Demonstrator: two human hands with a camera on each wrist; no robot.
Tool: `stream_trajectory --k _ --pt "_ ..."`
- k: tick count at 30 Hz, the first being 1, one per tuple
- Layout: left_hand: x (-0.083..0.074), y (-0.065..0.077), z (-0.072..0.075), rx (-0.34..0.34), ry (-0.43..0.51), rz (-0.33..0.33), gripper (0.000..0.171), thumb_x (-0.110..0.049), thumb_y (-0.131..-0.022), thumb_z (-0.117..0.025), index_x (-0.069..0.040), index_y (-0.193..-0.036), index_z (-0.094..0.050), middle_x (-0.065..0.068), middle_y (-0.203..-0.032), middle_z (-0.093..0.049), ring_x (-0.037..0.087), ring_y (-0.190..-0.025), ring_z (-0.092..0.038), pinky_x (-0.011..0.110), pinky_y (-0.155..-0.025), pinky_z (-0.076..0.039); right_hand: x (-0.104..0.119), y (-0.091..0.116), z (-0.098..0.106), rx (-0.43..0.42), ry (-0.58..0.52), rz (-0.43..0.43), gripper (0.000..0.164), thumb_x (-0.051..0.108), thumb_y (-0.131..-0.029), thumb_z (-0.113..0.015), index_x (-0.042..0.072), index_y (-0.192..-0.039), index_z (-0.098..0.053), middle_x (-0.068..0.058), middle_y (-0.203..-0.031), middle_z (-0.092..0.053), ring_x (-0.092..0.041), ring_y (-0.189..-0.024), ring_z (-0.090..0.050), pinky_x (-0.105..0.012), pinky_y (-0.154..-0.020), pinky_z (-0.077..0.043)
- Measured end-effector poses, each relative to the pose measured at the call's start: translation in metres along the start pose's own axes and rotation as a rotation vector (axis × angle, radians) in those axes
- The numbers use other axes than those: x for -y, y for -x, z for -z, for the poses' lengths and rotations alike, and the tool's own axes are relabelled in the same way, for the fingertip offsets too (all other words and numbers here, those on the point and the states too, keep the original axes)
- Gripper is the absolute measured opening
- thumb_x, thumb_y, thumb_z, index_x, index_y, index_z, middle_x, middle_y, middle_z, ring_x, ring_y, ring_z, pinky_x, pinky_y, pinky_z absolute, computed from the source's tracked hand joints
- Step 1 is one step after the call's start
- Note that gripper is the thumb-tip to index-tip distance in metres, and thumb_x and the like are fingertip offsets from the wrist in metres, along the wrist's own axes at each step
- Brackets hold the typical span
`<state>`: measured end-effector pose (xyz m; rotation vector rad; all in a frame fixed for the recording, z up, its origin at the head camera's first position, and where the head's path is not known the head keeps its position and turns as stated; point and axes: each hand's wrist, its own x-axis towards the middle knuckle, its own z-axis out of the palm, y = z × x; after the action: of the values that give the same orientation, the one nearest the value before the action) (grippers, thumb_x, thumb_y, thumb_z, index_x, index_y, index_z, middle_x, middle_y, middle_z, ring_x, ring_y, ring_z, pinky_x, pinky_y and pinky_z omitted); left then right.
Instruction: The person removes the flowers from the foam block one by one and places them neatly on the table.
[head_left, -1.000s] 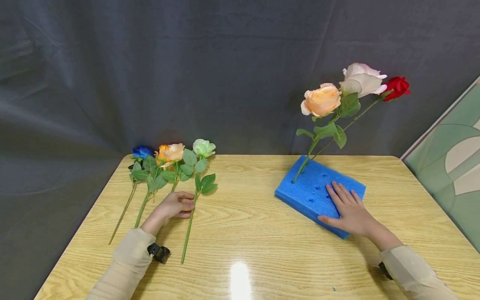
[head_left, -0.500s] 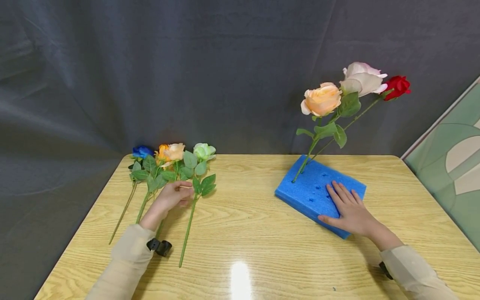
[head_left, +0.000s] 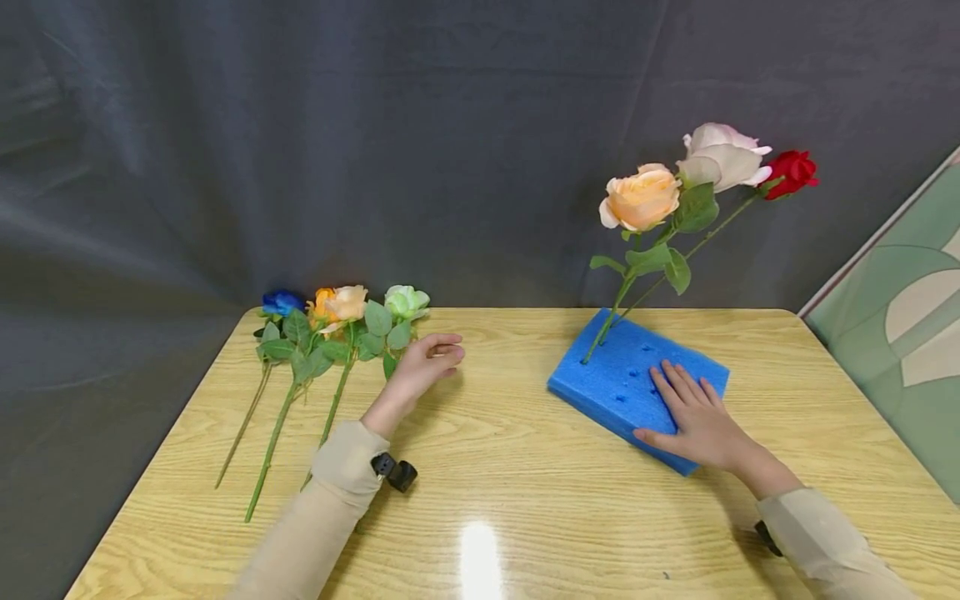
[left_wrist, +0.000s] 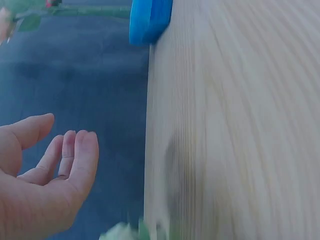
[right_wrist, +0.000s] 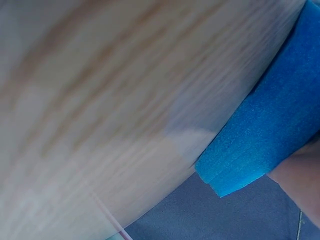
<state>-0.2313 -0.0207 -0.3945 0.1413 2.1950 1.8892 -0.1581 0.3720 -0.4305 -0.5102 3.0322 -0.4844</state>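
At the left of the table (head_left: 495, 442), a blue rose (head_left: 282, 302), an orange rose (head_left: 322, 307), a cream rose (head_left: 348, 302) and a green rose (head_left: 406, 302) lie with heads at the back edge and, where they show, stems toward the near side, a layout that probably keeps each stem easy to reach. Just in front and to the right of the green bloom hovers the left hand (head_left: 423, 364), its grip empty, fingers loosely bent, thumb apart from them. Well to the right sits the blue foam block (head_left: 637, 402), thick, flat-topped and dotted with small dark holes. A large peach rose (head_left: 642, 198), a pale pink rose (head_left: 722, 157) and a red rose (head_left: 792, 173) lean rightward above it, seemingly held up by stems pushed into the foam; the pink one's stem is mostly hidden. On the block's near right part the right hand (head_left: 701, 425) lies flat, fingers spread, gripping nothing, presumably to steady it.
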Motion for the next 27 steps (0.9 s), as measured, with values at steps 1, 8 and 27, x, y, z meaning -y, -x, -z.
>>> stream_trajectory --k 1,8,27 --pt "-0.001 -0.003 -0.007 -0.003 0.012 -0.008 0.039 -0.009 -0.097 -0.054 0.004 -0.133 -0.050 0.017 -0.117 -0.057 0.027 -0.110 -0.058 0.044 -0.101 -0.050 0.000 0.000 0.000 0.002 -0.001 -0.001 0.100 0.054 -0.085 -0.062 -0.002 -0.152 -0.014 -0.030 -0.157 -0.010 -0.047 -0.145 -0.007 -0.069 -0.111 -0.005" --pt "-0.007 -0.020 -0.053 0.056 0.080 -0.059 0.041 -0.007 -0.096 -0.055 0.001 -0.135 -0.049 0.026 -0.135 -0.051 0.033 -0.122 -0.053 0.044 -0.105 -0.046 -0.001 -0.001 -0.001 0.003 0.006 0.006 0.100 0.054 -0.085 -0.061 -0.002 -0.152 -0.013 -0.030 -0.157 -0.010 -0.046 -0.145 -0.007 -0.069 -0.112 -0.004" --pt "-0.014 -0.042 -0.142 0.133 0.172 -0.139 0.044 0.002 -0.094 -0.053 0.004 -0.138 -0.046 0.022 -0.139 -0.051 0.032 -0.130 -0.050 0.037 -0.106 -0.047 -0.001 -0.002 -0.001 0.009 0.003 -0.005 0.100 0.054 -0.085 -0.061 -0.002 -0.152 -0.013 -0.029 -0.157 -0.009 -0.046 -0.146 -0.006 -0.069 -0.112 -0.003"
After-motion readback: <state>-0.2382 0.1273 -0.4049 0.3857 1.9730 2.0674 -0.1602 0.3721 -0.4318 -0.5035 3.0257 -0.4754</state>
